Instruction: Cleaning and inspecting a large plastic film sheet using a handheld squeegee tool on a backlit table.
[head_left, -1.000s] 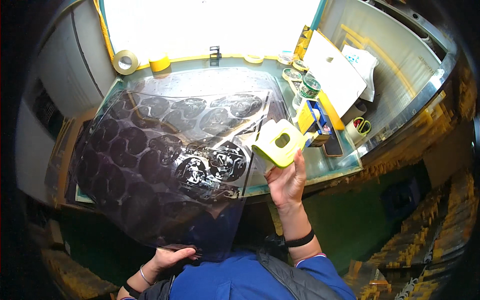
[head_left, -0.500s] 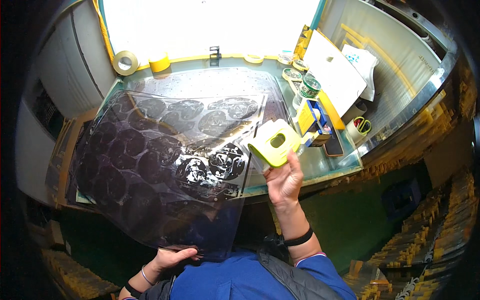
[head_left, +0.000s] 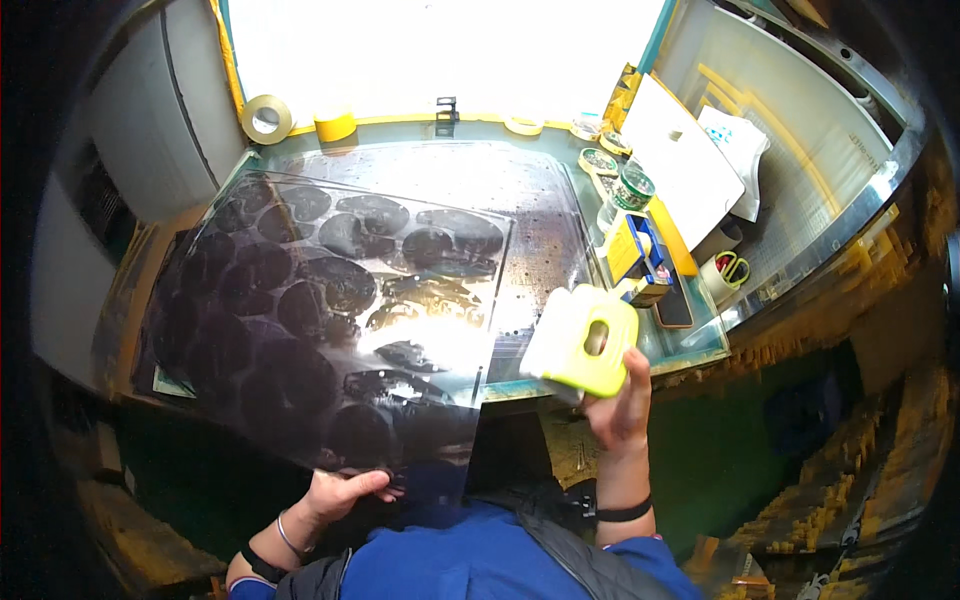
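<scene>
A large dark, glossy film sheet (head_left: 290, 290) printed with rounded patterns slants over the glass worktop, its near edge jutting past the front. My left hand (head_left: 345, 492) is closed on that near edge, thumb on top and the other fingers mostly hidden below. My right hand (head_left: 622, 410) grips a yellow-green hand tool (head_left: 607, 345) with an oval hole and a broad white edge. This tool is held up right of the film, over the worktop's front edge, apart from the film. Whether the white part is a blade or bristles, I cannot tell.
Tape rolls (head_left: 266, 119) stand along the back, below a bright panel (head_left: 440, 60). On the right are a green-and-clear tape roll (head_left: 633, 187), a blue-and-yellow dispenser (head_left: 630, 250), a phone (head_left: 673, 305) and a cup with green-handled scissors (head_left: 722, 275). A white board (head_left: 680, 150) leans behind them.
My right hand has moved right and nearer me with the yellow-green tool, which has turned to show its white edge on the left. The film's near edge has risen slightly with my left hand.
</scene>
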